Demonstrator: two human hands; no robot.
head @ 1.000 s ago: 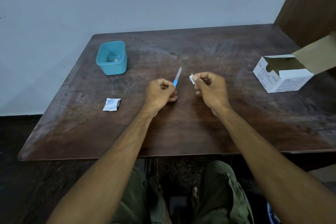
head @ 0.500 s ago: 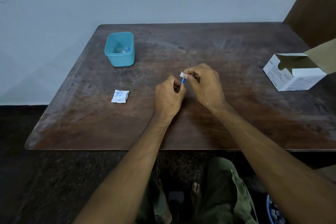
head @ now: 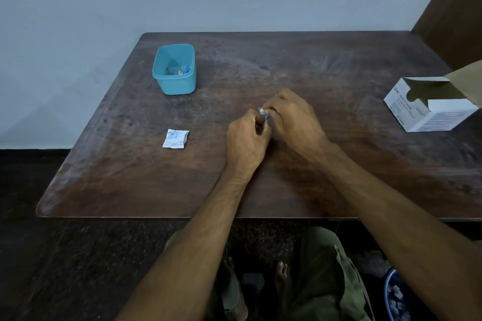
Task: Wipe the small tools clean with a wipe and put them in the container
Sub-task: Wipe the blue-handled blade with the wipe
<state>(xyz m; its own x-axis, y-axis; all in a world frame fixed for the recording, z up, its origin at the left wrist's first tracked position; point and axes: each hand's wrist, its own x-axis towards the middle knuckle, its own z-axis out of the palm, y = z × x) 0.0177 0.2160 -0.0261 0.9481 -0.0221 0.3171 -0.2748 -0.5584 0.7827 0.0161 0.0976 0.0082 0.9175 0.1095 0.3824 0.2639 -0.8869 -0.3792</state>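
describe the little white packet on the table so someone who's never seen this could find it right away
Start at the dark wooden table and find the teal container near its far left. Nearer the person from it, left of the left hand, lies the white packet. It is the only flat, crinkled square lying on the bare wood.

Two hands are seen, a left hand [head: 246, 142] and a right hand [head: 294, 118]. One table [head: 287, 177], one blue container [head: 174, 69], one white packet [head: 175, 139], one open box [head: 430, 104] and one wipe [head: 262, 111] are counted. One small tool [head: 266, 118] is held; those inside the container cannot be counted.
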